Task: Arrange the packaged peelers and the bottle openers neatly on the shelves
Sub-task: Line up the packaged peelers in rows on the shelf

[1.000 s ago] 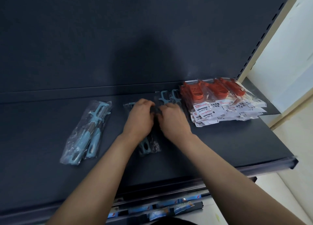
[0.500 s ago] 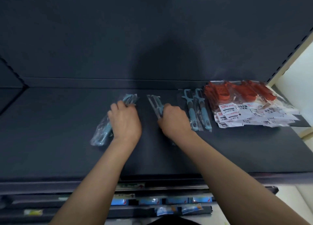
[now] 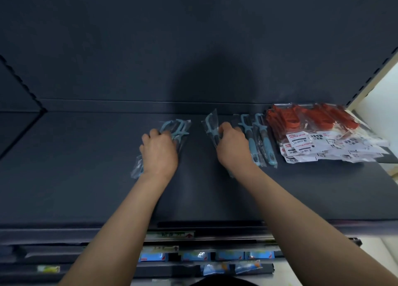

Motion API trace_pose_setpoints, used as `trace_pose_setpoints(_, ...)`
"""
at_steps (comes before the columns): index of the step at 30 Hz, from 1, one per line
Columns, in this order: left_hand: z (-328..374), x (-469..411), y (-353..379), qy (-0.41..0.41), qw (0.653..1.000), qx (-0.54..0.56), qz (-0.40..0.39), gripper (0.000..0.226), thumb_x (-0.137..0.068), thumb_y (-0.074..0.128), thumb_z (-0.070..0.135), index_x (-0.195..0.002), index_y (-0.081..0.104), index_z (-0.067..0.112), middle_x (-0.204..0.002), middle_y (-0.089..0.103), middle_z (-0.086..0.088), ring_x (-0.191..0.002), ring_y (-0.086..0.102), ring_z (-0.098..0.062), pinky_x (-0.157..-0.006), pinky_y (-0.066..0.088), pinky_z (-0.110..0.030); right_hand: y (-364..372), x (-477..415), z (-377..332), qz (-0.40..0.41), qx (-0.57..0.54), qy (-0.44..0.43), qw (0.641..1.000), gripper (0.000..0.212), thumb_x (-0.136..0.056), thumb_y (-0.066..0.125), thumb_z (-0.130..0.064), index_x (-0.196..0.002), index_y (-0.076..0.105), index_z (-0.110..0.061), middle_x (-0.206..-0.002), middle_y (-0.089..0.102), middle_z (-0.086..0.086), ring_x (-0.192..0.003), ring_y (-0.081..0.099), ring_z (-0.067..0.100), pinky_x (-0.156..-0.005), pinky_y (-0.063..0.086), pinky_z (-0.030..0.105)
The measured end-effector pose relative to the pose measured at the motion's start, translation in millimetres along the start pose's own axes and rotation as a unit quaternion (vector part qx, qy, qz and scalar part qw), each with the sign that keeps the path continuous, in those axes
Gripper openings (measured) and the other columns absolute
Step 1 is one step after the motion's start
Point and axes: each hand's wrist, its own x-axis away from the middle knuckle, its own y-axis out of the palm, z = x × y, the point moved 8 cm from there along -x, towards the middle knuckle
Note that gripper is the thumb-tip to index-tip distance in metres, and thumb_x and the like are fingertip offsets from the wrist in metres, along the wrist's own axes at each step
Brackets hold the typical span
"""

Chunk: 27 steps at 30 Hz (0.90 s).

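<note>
— Where are the peelers?
— Under both hands: the left hand (image 3: 159, 154) grips a blue bundle (image 3: 175, 128), the right hand (image 3: 233, 149) grips a single pack (image 3: 210, 124). Two more packs (image 3: 259, 139) lie just right of it, red packs (image 3: 312, 122) beyond.

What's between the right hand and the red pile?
In the head view, two packaged blue peelers lie side by side between the right hand and the red pile.

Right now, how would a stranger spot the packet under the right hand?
On the dark shelf, find the heap of red packets at the right end. Leftward come two blue-handled peelers side by side, then this clear packet under the right hand. Unlike that pair, it lies singly, only its top end showing beyond the hand.
</note>
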Motion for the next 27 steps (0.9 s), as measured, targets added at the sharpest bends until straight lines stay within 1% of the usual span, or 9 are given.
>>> trace_pose_setpoints(3, 2.0, 2.5, 5.3, -0.015, 0.998, -0.019, -0.058, 0.044, -0.089, 0.057, 0.038, -0.123, 0.051, 0.010, -0.126, 0.043, -0.017, -0.114, 0.037, -0.037, -0.094, 0.037, -0.047, 2.2, 0.9, -0.6, 0.012, 0.044, -0.014, 0.999, 0.019, -0.094, 0.046, -0.012, -0.106, 0.055, -0.001, -0.112, 0.056, 0.020, -0.103, 0.054, 0.034, -0.078, 0.041, 0.033)
trace_pose_setpoints(5, -0.3, 3.8, 8.1, -0.028, 0.994, -0.042, -0.092, 0.056, -0.084, 0.062, 0.044, -0.130, 0.043, 0.017, -0.129, 0.039, -0.016, -0.117, 0.037, -0.037, -0.095, 0.037, -0.047, 4.1, 2.7, 0.1, 0.003, 0.053, -0.007, 0.999, 0.030, -0.094, 0.052, -0.027, -0.109, 0.055, -0.001, -0.115, 0.054, 0.019, -0.107, 0.052, 0.034, -0.083, 0.043, 0.036)
trace_pose_setpoints(6, -1.5, 3.8, 8.7, -0.031, 0.993, -0.045, -0.103, 0.057, -0.084, 0.062, 0.044, -0.132, 0.041, 0.019, -0.129, 0.039, -0.017, -0.117, 0.038, -0.037, -0.094, 0.037, -0.047, 5.8, 3.4, 0.7, -0.006, 0.065, -0.002, 0.998, 0.033, -0.093, 0.055, -0.028, -0.112, 0.054, -0.001, -0.117, 0.053, 0.019, -0.109, 0.051, 0.034, -0.085, 0.043, 0.037)
trace_pose_setpoints(8, -2.1, 2.7, 9.3, -0.027, 0.993, -0.028, -0.112, 0.054, -0.086, 0.061, 0.036, -0.133, 0.040, 0.020, -0.125, 0.042, -0.020, -0.114, 0.040, -0.038, -0.091, 0.040, -0.045, 9.4, 4.2, 0.7, -0.021, 0.085, 0.000, 0.996, 0.029, -0.091, 0.057, -0.019, -0.113, 0.052, -0.001, -0.118, 0.054, 0.019, -0.110, 0.051, 0.033, -0.085, 0.043, 0.035)
trace_pose_setpoints(11, 0.8, 1.3, 9.3, -0.018, 0.994, 0.001, -0.112, 0.057, -0.084, 0.062, 0.024, -0.135, 0.036, 0.018, -0.119, 0.046, -0.022, -0.107, 0.045, -0.039, -0.087, 0.043, -0.043, 8.7, 3.8, 0.6, -0.016, 0.082, 0.008, 0.996, 0.022, -0.091, 0.054, -0.012, -0.109, 0.052, 0.000, -0.114, 0.059, 0.019, -0.105, 0.055, 0.032, -0.077, 0.041, 0.032)
trace_pose_setpoints(15, 7.6, -2.2, 13.6, -0.011, 0.992, 0.031, -0.120, 0.064, -0.080, 0.065, 0.022, -0.135, 0.032, 0.016, -0.118, 0.047, -0.024, -0.106, 0.046, -0.040, -0.088, 0.042, -0.044, -7.5, 4.2, 5.1, 0.044, 0.064, 0.020, 0.997, 0.023, -0.089, 0.051, -0.008, -0.110, 0.046, -0.001, -0.111, 0.061, 0.021, -0.104, 0.056, 0.036, -0.075, 0.039, 0.034)
trace_pose_setpoints(18, 17.1, -2.2, 17.7, -0.002, 0.990, 0.062, -0.130, 0.063, -0.082, 0.064, 0.020, -0.135, 0.032, 0.017, -0.118, 0.045, -0.024, -0.105, 0.047, -0.041, -0.088, 0.042, -0.044, -19.4, 2.1, 13.4, 0.077, 0.061, 0.025, 0.995, 0.029, -0.087, 0.051, -0.006, -0.115, 0.041, -0.005, -0.107, 0.063, 0.021, -0.102, 0.058, 0.038, -0.075, 0.041, 0.037)
trace_pose_setpoints(21, 27.1, -1.5, 20.7, 0.013, 0.989, 0.069, -0.127, 0.063, -0.082, 0.063, 0.019, -0.136, 0.032, 0.018, -0.120, 0.043, -0.025, -0.105, 0.047, -0.043, -0.089, 0.042, -0.045, -25.8, -3.5, 21.9, 0.091, 0.070, 0.034, 0.993, 0.029, -0.087, 0.052, -0.009, -0.115, 0.046, -0.009, -0.108, 0.063, 0.021, -0.103, 0.057, 0.038, -0.078, 0.045, 0.038)
trace_pose_setpoints(27, 40.5, -2.6, 26.4, 0.038, 0.987, 0.088, -0.127, 0.061, -0.084, 0.064, 0.022, -0.136, 0.033, 0.018, -0.118, 0.043, -0.023, -0.104, 0.048, -0.042, -0.089, 0.043, -0.046, -23.7, -15.8, 32.5, 0.078, 0.108, 0.051, 0.990, 0.022, -0.090, 0.050, -0.013, -0.109, 0.058, -0.003, -0.111, 0.062, 0.020, -0.106, 0.057, 0.035, -0.083, 0.046, 0.035)
